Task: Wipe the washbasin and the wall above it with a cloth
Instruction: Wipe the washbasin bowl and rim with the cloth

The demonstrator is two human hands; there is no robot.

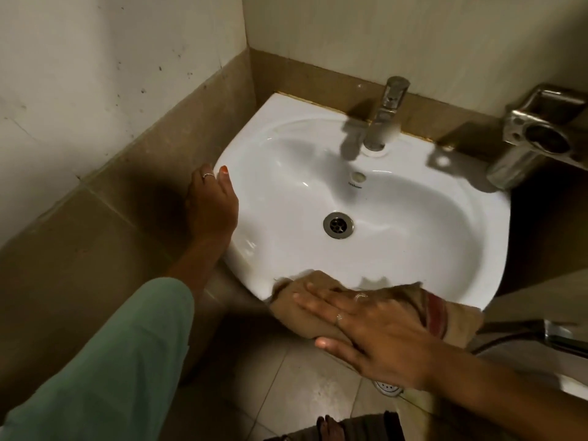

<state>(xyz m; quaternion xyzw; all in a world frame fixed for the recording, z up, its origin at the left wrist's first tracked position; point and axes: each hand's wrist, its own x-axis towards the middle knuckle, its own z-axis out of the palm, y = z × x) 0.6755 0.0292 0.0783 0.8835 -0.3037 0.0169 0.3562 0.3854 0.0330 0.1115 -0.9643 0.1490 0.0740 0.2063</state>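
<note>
A white washbasin is fixed in a corner, with a chrome tap at its back and a round drain in the bowl. A brown cloth with a red stripe lies over the basin's front rim. My right hand presses flat on the cloth, fingers straight and pointing left. My left hand grips the basin's left rim, thumb on top and fingers round the outside. The wall above the basin is pale, with a brown tile band at its foot.
A chrome holder juts from the wall at the right. The left wall is pale and spotted, with brown tiles below. A metal fitting sits low at the right. Grey floor tiles lie below the basin.
</note>
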